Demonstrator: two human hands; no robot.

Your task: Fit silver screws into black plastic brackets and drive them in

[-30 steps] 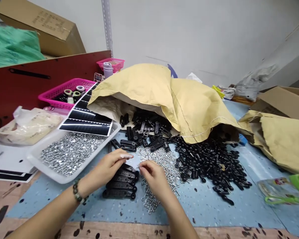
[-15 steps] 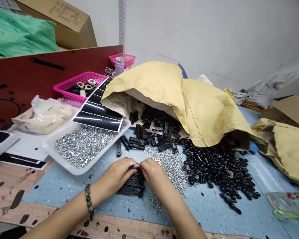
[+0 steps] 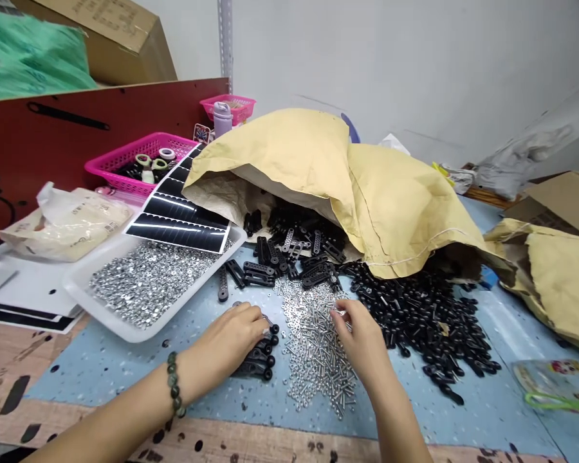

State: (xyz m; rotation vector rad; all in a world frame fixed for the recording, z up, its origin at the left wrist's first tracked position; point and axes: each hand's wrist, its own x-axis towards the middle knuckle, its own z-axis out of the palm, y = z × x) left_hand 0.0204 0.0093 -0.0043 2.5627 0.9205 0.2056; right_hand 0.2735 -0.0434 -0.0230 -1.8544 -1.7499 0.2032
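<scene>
Two bare hands over black plastic strips and silver screws on a blue desk [image 3: 77, 366]

The left hand [image 3: 229, 341], its grip curled closed, is pressed on the near stack of black plastic strips [image 3: 258, 363]; whether a strip is pinched cannot be told. The right hand [image 3: 361, 341] is held over the pile of silver screws [image 3: 313, 354], its grip loosely drawn together, contents unclear. A white tray of silver nuts [image 3: 145, 286] lies left, black knobbed parts [image 3: 415, 315] right, and a yellow paper sack [image 3: 390, 206] far.

Small-parts assembly workshop.
Paper sack [image 3: 289, 148] spilling black plastic parts [image 3: 415, 315], tray [image 3: 107, 312] of steel nuts [image 3: 145, 283], cartons [image 3: 564, 206], steel shelf upright [image 3: 226, 45].
</scene>
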